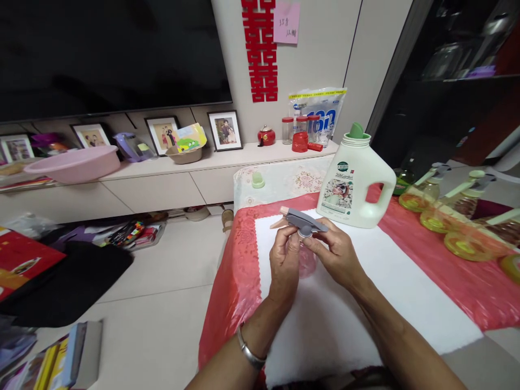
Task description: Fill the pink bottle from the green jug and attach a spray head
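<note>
Both hands are closed around the top of a spray bottle with a clear pinkish body [307, 262] and a grey trigger sprayer head [304, 221]. My left hand [285, 260] grips the neck from the left side, fingers curled under the sprayer. From the right, my right hand [335, 252] pinches the neck and the rear of the sprayer head. The nozzle points to the left and is pinkish. Fingers hide most of the neck. Beneath the bottle lies a white cloth [341, 325]. Just behind my right hand stands a large pale green detergent jug [357, 184], its mouth holding a green piece.
Several spray bottles [430, 195] with yellow liquid line the right side of the red table cover [450, 281]. A green soap-like block [258, 180] sits at the far left. Beyond, a low cabinet [162, 181] carries photo frames, jars and a pink basin [77, 164].
</note>
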Demonstrator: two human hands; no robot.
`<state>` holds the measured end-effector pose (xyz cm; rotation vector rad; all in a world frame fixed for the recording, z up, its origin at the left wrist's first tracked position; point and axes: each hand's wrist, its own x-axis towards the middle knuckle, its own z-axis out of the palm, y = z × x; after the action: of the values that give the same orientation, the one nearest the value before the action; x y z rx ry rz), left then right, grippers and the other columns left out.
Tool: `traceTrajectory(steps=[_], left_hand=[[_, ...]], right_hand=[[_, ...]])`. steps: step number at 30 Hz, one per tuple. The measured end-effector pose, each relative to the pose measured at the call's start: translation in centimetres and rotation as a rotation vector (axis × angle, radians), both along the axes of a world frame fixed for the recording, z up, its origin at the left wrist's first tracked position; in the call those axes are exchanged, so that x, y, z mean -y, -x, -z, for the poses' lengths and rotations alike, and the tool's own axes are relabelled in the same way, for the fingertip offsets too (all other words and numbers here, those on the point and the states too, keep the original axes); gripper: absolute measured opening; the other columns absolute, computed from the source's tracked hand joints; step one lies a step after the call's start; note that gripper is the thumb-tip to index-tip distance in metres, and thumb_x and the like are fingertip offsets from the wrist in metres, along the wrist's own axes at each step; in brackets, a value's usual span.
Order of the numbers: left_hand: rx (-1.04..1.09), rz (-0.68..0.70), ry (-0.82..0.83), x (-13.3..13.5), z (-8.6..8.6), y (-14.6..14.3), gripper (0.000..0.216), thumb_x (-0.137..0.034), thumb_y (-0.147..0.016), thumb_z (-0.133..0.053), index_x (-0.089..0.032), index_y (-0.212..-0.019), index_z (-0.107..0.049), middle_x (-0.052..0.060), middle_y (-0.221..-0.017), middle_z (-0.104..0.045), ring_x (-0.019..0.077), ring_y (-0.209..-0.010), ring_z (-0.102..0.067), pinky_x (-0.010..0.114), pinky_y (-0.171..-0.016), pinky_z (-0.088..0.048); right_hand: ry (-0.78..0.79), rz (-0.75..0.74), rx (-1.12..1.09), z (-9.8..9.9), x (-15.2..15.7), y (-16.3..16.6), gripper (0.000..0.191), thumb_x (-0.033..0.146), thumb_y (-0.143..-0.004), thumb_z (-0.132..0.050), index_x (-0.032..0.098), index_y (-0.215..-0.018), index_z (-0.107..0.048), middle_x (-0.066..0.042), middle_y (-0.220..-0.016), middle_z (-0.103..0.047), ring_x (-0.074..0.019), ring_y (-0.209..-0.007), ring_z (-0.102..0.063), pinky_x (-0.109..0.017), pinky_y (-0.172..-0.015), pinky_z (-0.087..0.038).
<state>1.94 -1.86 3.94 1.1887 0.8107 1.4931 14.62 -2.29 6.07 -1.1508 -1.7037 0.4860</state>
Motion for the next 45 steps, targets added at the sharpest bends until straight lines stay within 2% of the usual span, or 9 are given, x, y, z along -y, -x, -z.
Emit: traceTrajectory(steps=[3, 6, 10, 15, 21, 28, 34, 37, 45], left_hand=[[-0.102, -0.026, -0.063, 0.2, 0.8, 0.0, 0.027, -0.035, -0.095, -0.051, -0.021, -0.116, -0.061, 0.007, -0.116, -0.065, 0.0212, -0.112, -0.061, 0.037, -0.101, -0.047], [-0.217, -0.086, -0.257, 0.1, 1.7, -0.1, 0.037, -0.03, -0.092, -0.056, -0.021, -0.127, -0.054, 0.011, -0.122, -0.06, 0.0231, -0.117, -0.058, 0.041, -0.104, -0.046], [-0.32, -0.174, -0.415, -0.4, 2.5, -0.1, 0.042, -0.027, -0.09, -0.059, -0.021, -0.131, -0.052, 0.013, -0.117, -0.061, 0.0243, -0.11, -0.061, 0.043, -0.097, -0.052], [-0.345, -0.199, -0.344, -0.4, 2.2, -0.2, 0.035, -0.026, -0.091, -0.058, -0.021, -0.126, -0.057, 0.011, -0.114, -0.065, 0.0233, -0.108, -0.063, 0.041, -0.096, -0.053], [-0.307, -0.172, -0.263, 0.0, 1.7, -0.2, 0.033, -0.026, -0.089, -0.06, -0.022, -0.121, -0.059, 0.01, -0.114, -0.065, 0.0236, -0.11, -0.062, 0.041, -0.099, -0.05], [-0.262, -0.132, -0.233, 0.0, 1.6, -0.2, 0.028, -0.028, -0.09, -0.059, -0.02, -0.116, -0.059, 0.008, -0.115, -0.065, 0.0226, -0.11, -0.062, 0.04, -0.099, -0.049], [-0.279, -0.133, -0.271, -0.1, 1.8, -0.1, 0.04, -0.022, -0.089, -0.059, -0.021, -0.129, -0.054, 0.009, -0.121, -0.064, 0.0236, -0.115, -0.06, 0.042, -0.103, -0.046], [-0.297, -0.14, -0.289, -0.1, 1.7, -0.1, 0.038, -0.017, -0.087, -0.06, -0.021, -0.124, -0.057, 0.008, -0.118, -0.065, 0.0227, -0.112, -0.061, 0.04, -0.101, -0.048], [-0.312, -0.168, -0.309, -0.2, 1.7, -0.1, 0.032, -0.017, -0.088, -0.058, -0.021, -0.121, -0.057, 0.008, -0.116, -0.065, 0.0216, -0.111, -0.062, 0.039, -0.1, -0.049]], right_hand=[[-0.021, 0.002, -0.016, 0.1, 0.1, 0.0, 0.046, 0.051, -0.097, -0.05, 0.008, -0.101, -0.066, -0.007, -0.102, -0.051, -0.0024, -0.094, -0.05, -0.01, -0.083, -0.045], [-0.018, 0.015, -0.031, 0.3, 0.2, 0.1, 0.042, 0.049, -0.094, -0.056, 0.009, -0.101, -0.066, -0.007, -0.102, -0.052, -0.0027, -0.095, -0.051, -0.011, -0.084, -0.046], [0.022, 0.042, -0.047, 0.5, 0.3, 0.1, 0.042, 0.049, -0.093, -0.059, 0.009, -0.103, -0.066, -0.007, -0.103, -0.052, -0.0037, -0.096, -0.051, -0.012, -0.084, -0.047], [0.051, 0.071, 0.025, 0.1, 0.8, -0.6, 0.043, 0.05, -0.092, -0.061, 0.01, -0.108, -0.066, -0.007, -0.107, -0.052, -0.0045, -0.1, -0.05, -0.013, -0.089, -0.047], [0.13, -0.023, 0.004, -1.1, 1.3, -1.2, 0.049, 0.051, -0.093, -0.06, 0.014, -0.125, -0.061, -0.007, -0.122, -0.047, -0.0058, -0.112, -0.049, -0.012, -0.092, -0.049], [0.104, 0.023, 0.009, -1.4, 0.9, -0.6, 0.04, 0.047, -0.092, -0.062, 0.01, -0.107, -0.067, -0.006, -0.109, -0.052, -0.0038, -0.103, -0.051, -0.011, -0.089, -0.046], [0.084, 0.099, -0.035, -1.2, 1.1, 0.5, 0.04, 0.043, -0.088, -0.065, 0.008, -0.105, -0.063, -0.006, -0.106, -0.053, -0.0034, -0.099, -0.053, -0.011, -0.087, -0.047], [0.082, 0.149, -0.029, -1.1, 1.3, 1.0, 0.041, 0.044, -0.088, -0.063, 0.006, -0.103, -0.062, -0.006, -0.103, -0.053, -0.0029, -0.096, -0.053, -0.011, -0.087, -0.047], [-0.075, 0.154, 0.249, -2.8, 1.9, 0.7, 0.029, 0.038, -0.096, -0.055, 0.014, -0.108, -0.067, -0.002, -0.099, -0.053, 0.0031, -0.092, -0.048, -0.005, -0.08, -0.041]])
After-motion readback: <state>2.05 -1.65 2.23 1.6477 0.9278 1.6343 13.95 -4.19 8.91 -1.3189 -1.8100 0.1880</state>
